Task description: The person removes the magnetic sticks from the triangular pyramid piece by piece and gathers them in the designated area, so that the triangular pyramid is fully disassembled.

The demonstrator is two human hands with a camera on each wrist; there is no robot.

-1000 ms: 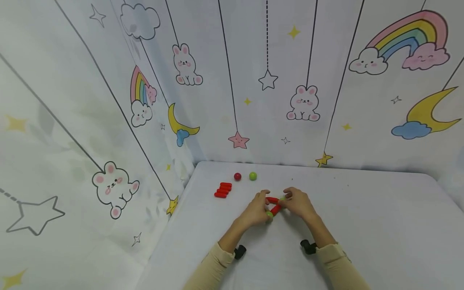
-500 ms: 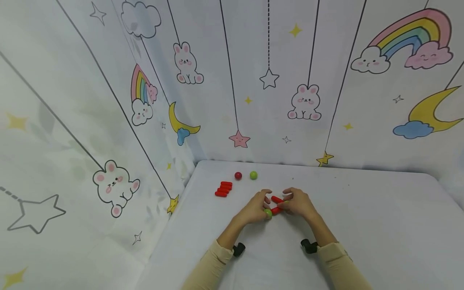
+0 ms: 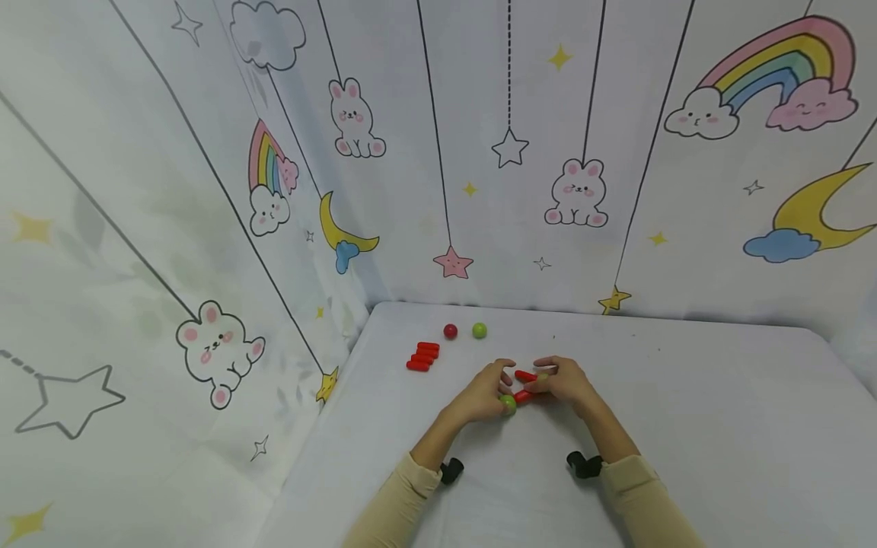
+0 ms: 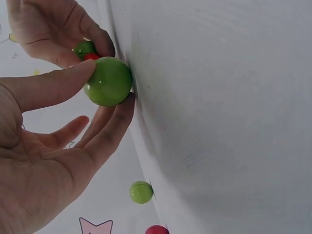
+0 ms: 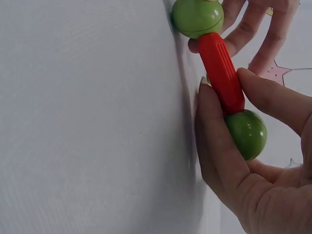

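My left hand (image 3: 481, 393) pinches a green ball (image 4: 109, 82) between thumb and fingers, low over the white table. A red rod (image 5: 221, 73) runs from that ball to a second green ball (image 5: 247, 134), end against ball. With thumb and fingers, my right hand (image 3: 569, 382) pinches the rod near the second ball. Another red rod (image 3: 525, 376) lies behind in the head view, angled up and left from the right fingers. Its right end is hidden by them, so I cannot tell what it joins.
Several red rods (image 3: 422, 357) lie side by side on the white table (image 3: 719, 426) at the left. Behind them sit a red ball (image 3: 450, 332) and a green ball (image 3: 479, 330). A patterned curtain (image 3: 411, 190) stands along the back and left.
The rear red rod's left end has come away from beside the left fingers and tilted back. The near rod has turned flatter. Both hands stay nearly in place, still holding the joined piece.
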